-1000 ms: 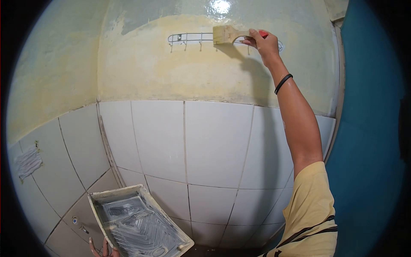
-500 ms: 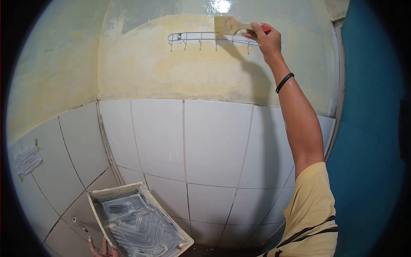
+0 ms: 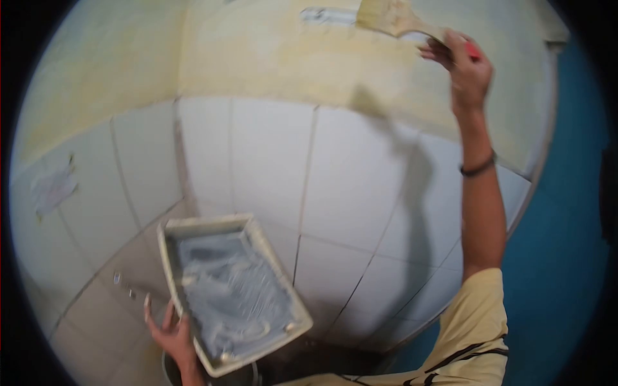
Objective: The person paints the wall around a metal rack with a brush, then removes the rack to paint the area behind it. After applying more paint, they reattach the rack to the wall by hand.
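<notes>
Right hand point(image 3: 465, 67): raised high on an outstretched arm, fingers closed around the handle of a paintbrush point(image 3: 394, 18). A red end of the handle is seen past the knuckles. A dark band point(image 3: 477, 168) is worn at the wrist.

Paintbrush: flat and wide, pale wooden handle, light bristles; held with the bristle end to the left and laid against the yellowish painted wall point(image 3: 270, 58) close to the top of the view. A whitish streak is seen on the wall just beside the bristles (its edges are blurred). The shadow of the arm is cast across the wall and the tiles below.

Left hand point(image 3: 170, 334): placed low in the view, under the near left corner of a paint tray point(image 3: 168, 257), which is supported from beneath. Fingers are seen spread and part-curled at the tray's edge; how firmly the tray is gripped cannot be told.

Paint tray: rectangular, cream rim, tilted, held well below the brush and in front of the white wall tiles point(image 3: 270, 167). Its ribbed floor is smeared with pale grey-white paint.

Other: a yellow striped sleeve point(image 3: 473, 334) at lower right; a blue surface point(image 3: 560, 257) along the right edge.
</notes>
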